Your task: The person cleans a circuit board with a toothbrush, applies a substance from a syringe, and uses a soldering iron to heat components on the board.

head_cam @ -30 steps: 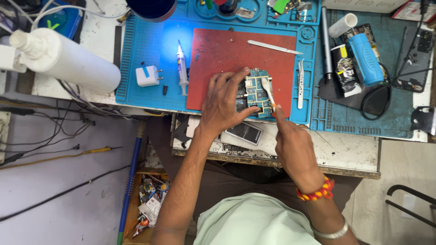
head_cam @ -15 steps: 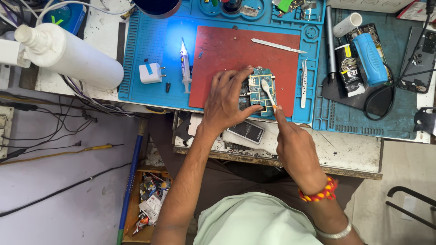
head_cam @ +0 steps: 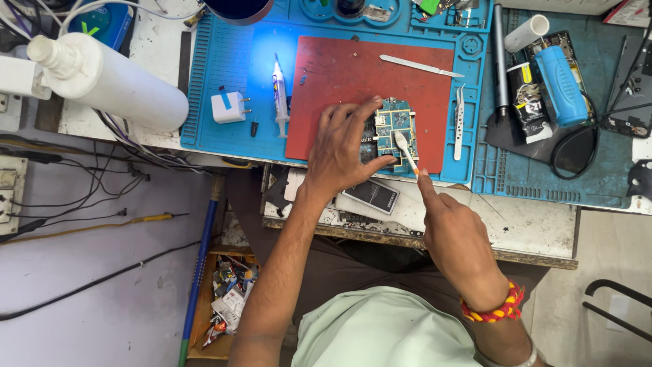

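Observation:
A small blue-green phone circuit board [head_cam: 392,129] lies on the red mat [head_cam: 346,75] of a blue work mat [head_cam: 231,61]. My left hand [head_cam: 339,146] rests on the board's left side, fingers spread and thumb pressed along its lower edge, holding it down. My right hand [head_cam: 451,231] pinches a thin white brush-like tool [head_cam: 405,151], its tip touching the board's right half.
A white syringe [head_cam: 279,98], white plug adapter [head_cam: 228,107], metal spudger [head_cam: 420,66] and tweezers [head_cam: 460,122] lie on the mats. A big white bottle [head_cam: 109,81] lies left. A blue cylinder [head_cam: 561,85] lies right, a phone [head_cam: 372,196] at the bench edge.
The view has shifted slightly. Both hands stay on the board; the white tool's tip has moved a little over the board's right side.

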